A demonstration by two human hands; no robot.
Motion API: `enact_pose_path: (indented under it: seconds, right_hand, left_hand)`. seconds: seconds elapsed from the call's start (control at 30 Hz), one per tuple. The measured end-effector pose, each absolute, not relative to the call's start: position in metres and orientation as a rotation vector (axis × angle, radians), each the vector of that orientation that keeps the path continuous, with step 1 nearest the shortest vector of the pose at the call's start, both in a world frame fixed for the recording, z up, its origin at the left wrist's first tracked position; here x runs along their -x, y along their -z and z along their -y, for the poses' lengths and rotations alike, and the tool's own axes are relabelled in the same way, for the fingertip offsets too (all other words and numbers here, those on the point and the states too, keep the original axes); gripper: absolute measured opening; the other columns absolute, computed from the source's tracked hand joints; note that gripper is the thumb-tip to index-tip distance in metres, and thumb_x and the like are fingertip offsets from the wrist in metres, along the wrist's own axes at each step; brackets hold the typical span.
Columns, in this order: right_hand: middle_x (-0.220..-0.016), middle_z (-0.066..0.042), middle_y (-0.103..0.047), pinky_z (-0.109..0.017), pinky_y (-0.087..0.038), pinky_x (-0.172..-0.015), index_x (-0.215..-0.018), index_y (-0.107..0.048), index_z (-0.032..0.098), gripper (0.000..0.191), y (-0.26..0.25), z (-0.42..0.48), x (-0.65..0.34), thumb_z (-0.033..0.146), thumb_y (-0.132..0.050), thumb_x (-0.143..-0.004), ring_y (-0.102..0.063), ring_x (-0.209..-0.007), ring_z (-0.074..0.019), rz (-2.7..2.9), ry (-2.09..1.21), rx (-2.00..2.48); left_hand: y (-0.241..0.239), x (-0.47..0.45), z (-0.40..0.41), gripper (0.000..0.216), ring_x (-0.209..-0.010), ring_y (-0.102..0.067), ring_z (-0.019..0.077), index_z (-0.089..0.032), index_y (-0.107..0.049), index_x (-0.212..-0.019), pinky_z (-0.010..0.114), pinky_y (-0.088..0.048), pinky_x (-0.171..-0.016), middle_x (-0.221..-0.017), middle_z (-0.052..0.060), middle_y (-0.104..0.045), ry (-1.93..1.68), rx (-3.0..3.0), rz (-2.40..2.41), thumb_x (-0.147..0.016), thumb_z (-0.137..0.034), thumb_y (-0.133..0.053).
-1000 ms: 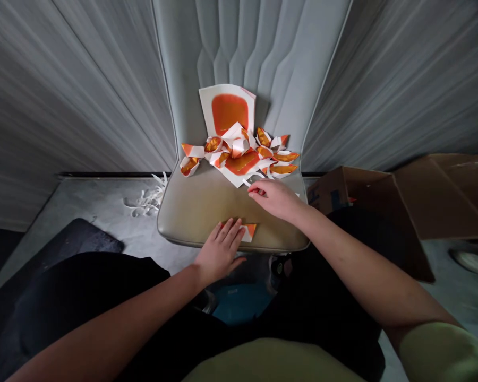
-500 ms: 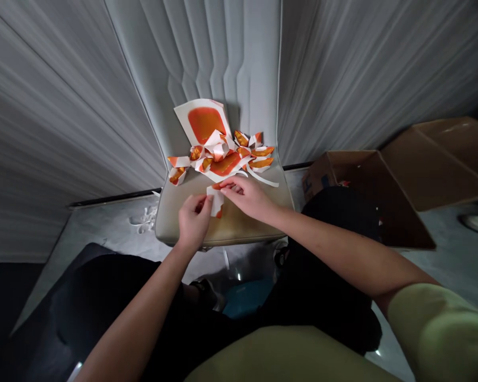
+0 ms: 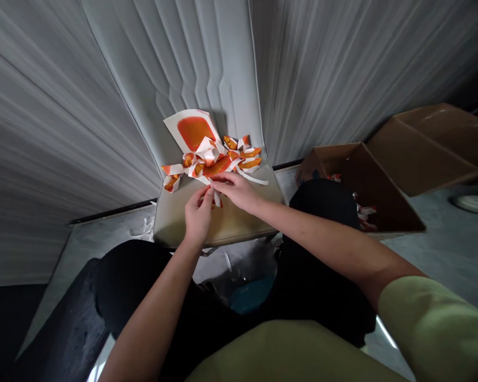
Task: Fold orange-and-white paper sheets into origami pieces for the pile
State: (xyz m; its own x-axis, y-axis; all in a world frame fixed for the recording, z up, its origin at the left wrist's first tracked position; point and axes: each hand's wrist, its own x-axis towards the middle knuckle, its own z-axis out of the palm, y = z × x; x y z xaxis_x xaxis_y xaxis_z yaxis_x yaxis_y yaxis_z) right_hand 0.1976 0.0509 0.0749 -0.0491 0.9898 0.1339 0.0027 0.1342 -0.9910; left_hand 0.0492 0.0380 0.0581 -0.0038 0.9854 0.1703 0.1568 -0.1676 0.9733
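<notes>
Between my two hands is a small piece of folded white and orange paper (image 3: 216,198), held over the front of the chair seat. My left hand (image 3: 199,212) pinches its lower left side between thumb and fingers. My right hand (image 3: 239,192) grips its upper end, and the fingers cover part of it. Just beyond lie several folded white and orange paper pieces (image 3: 209,153), heaped on flat printed sheets. One printed sheet (image 3: 191,131) with an orange patch leans against the chair back. A curved white paper strip (image 3: 255,180) lies to the right of the heap.
The pale padded chair (image 3: 175,225) stands before my knees, with grey curtains (image 3: 318,69) behind it. To the right, an open cardboard box (image 3: 394,196) holds some white and red pieces. White paper scraps (image 3: 145,228) litter the floor at left. A blue object (image 3: 252,295) lies below.
My hands have come closer together on the paper piece, which now looks narrower and more folded. The camera view has shifted, showing more inside the box.
</notes>
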Motion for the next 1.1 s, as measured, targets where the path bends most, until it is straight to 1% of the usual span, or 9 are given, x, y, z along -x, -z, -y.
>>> enact_pose_path:
  seconds: [0.1,0.23,0.43,0.53,0.6,0.7,0.77,0.93,1.1]
  right_hand:
    - [-0.116,-0.004,-0.077,-0.031,-0.058,-0.089,-0.111,-0.073,0.023,0.027,-0.075,-0.052,-0.199,0.037,-0.073,-0.089,-0.070,-0.102,-0.0172,1.267,-1.187,1.091]
    - [-0.114,-0.004,-0.077,-0.032,-0.058,-0.087,-0.109,-0.074,0.023,0.027,-0.078,-0.052,-0.197,0.037,-0.075,-0.086,-0.070,-0.101,-0.0179,1.218,-1.205,1.120]
    - [-0.112,-0.005,-0.076,-0.032,-0.057,-0.089,-0.107,-0.073,0.020,0.021,-0.080,-0.053,-0.193,0.026,-0.071,-0.087,-0.070,-0.100,-0.0166,1.185,-1.227,1.157]
    - [-0.109,-0.004,-0.076,-0.033,-0.055,-0.093,-0.106,-0.072,0.020,0.021,-0.076,-0.057,-0.193,0.024,-0.070,-0.086,-0.070,-0.100,-0.0170,1.255,-1.140,1.191]
    - [-0.107,-0.003,-0.076,-0.034,-0.053,-0.097,-0.105,-0.073,0.020,0.021,-0.071,-0.060,-0.195,0.020,-0.069,-0.085,-0.069,-0.102,-0.0175,1.305,-1.061,1.224]
    - [-0.106,-0.003,-0.076,-0.034,-0.053,-0.098,-0.103,-0.073,0.019,0.021,-0.062,-0.066,-0.196,0.016,-0.066,-0.084,-0.069,-0.103,-0.0177,1.312,-1.035,1.249]
    - [-0.103,-0.003,-0.076,-0.033,-0.055,-0.093,-0.103,-0.073,0.019,0.020,-0.058,-0.069,-0.195,0.016,-0.065,-0.084,-0.070,-0.098,-0.0173,1.293,-1.065,1.256]
    - [-0.092,-0.001,-0.076,-0.028,-0.057,-0.074,-0.106,-0.072,0.018,0.020,-0.056,-0.071,-0.192,0.019,-0.064,-0.087,-0.069,-0.078,-0.0144,1.244,-1.186,1.247]
    - [-0.099,-0.003,-0.077,-0.028,-0.058,-0.077,-0.106,-0.072,0.018,0.021,-0.056,-0.068,-0.194,0.019,-0.064,-0.086,-0.071,-0.085,-0.0148,1.234,-1.199,1.243]
  left_hand:
    - [-0.056,-0.051,-0.042,0.043,-0.079,-0.068,0.0141,-0.019,-0.077,-0.114,0.024,-0.055,-0.068,-0.100,0.006,-0.077,-1.273,-1.367,-1.229,-0.091,-0.055,-0.067]
    - [-0.055,-0.052,-0.043,0.045,-0.076,-0.066,0.0130,-0.021,-0.078,-0.114,0.023,-0.054,-0.066,-0.094,0.004,-0.076,-1.256,-1.294,-1.199,-0.088,-0.057,-0.070]
    - [-0.056,-0.049,-0.044,0.041,-0.074,-0.066,0.0149,-0.018,-0.079,-0.107,0.026,-0.055,-0.068,-0.085,0.004,-0.074,-1.248,-1.498,-1.307,-0.096,-0.052,-0.059]
    - [-0.056,-0.047,-0.043,0.029,-0.085,-0.068,0.0176,-0.019,-0.079,-0.102,0.029,-0.055,-0.080,-0.093,0.005,-0.076,-1.275,-1.634,-1.382,-0.095,-0.041,-0.061]
    - [-0.055,-0.048,-0.041,0.023,-0.090,-0.069,0.0192,-0.020,-0.079,-0.106,0.031,-0.054,-0.086,-0.101,0.006,-0.077,-1.260,-1.764,-1.437,-0.093,-0.032,-0.064]
    - [-0.049,-0.053,-0.039,0.030,-0.086,-0.071,0.0188,-0.020,-0.076,-0.117,0.032,-0.056,-0.083,-0.110,0.008,-0.076,-1.208,-1.832,-1.456,-0.090,-0.024,-0.064]
    - [-0.046,-0.058,-0.040,0.032,-0.082,-0.071,0.0175,-0.019,-0.074,-0.119,0.030,-0.057,-0.080,-0.114,0.010,-0.075,-1.210,-1.744,-1.428,-0.089,-0.025,-0.065]
    - [-0.042,-0.061,-0.046,0.035,-0.084,-0.074,0.0179,-0.016,-0.071,-0.119,0.028,-0.060,-0.075,-0.124,0.013,-0.072,-1.232,-1.563,-1.411,-0.089,-0.033,-0.069]
    - [-0.037,-0.059,-0.054,0.035,-0.091,-0.076,0.0205,-0.016,-0.068,-0.121,0.030,-0.062,-0.076,-0.123,0.013,-0.075,-1.184,-1.460,-1.335,-0.090,-0.032,-0.065]
